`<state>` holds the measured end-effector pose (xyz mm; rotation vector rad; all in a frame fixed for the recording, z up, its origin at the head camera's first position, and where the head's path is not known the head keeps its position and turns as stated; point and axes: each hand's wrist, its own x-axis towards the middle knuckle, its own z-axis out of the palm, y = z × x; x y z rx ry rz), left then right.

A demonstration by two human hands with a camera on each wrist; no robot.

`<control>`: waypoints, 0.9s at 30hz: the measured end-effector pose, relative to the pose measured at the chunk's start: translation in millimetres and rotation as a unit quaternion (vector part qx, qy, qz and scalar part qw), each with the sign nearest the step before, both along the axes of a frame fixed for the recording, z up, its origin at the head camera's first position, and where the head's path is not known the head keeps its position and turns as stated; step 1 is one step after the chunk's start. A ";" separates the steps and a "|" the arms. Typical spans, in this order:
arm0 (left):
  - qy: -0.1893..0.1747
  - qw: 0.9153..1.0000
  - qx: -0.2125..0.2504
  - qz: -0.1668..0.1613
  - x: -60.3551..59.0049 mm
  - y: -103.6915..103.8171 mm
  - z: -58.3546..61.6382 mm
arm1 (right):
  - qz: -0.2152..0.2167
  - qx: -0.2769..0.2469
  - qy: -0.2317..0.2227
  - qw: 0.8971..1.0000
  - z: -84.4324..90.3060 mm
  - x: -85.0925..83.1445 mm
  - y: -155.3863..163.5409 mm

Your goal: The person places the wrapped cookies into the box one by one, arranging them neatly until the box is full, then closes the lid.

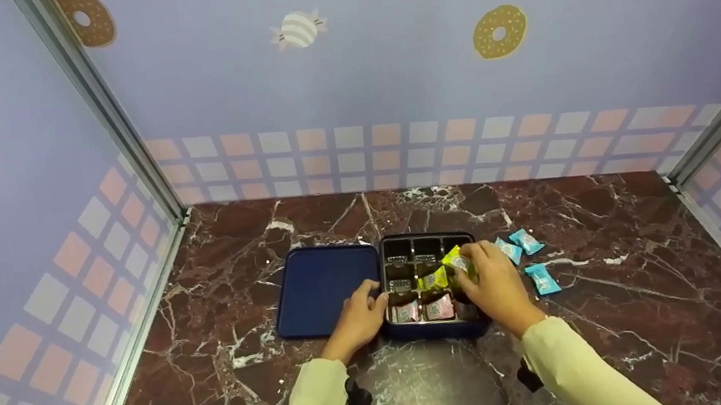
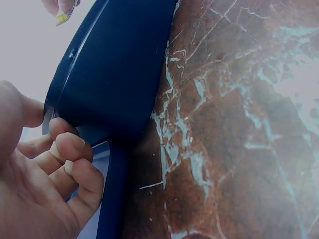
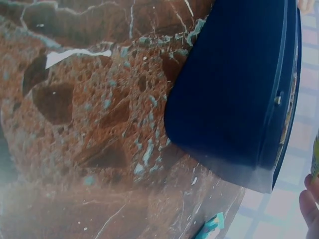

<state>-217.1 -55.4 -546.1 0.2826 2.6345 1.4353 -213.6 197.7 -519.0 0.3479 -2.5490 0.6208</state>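
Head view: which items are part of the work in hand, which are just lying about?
In hand:
- dark blue compartmented box, steadied by left hand
- yellow wrapped candy, pinched by right hand
- yellow candy and two pink candies in the compartments
- three blue wrapped candies right of the box

Lying about:
- dark blue lid, flat on the marble table

- A staged booth, not a real home: purple panel walls (image 1: 384, 55) printed with doughnuts (image 1: 500, 31) and candies (image 1: 299, 29).
- Metal corner posts (image 1: 109, 116) frame it.
- Red-brown marble-look tabletop (image 1: 609, 213) underneath.
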 end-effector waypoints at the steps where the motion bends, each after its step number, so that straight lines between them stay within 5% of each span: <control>1: -0.001 1.000 -0.001 0.000 0.1 0.3 0.0 | 0.005 0.002 -0.003 1.000 -0.2 0.1 -0.7; 27: 0.005 1.000 -0.003 -0.005 -0.1 -0.5 0.9 | 0.044 0.034 -0.033 0.998 3.2 -2.6 -20.7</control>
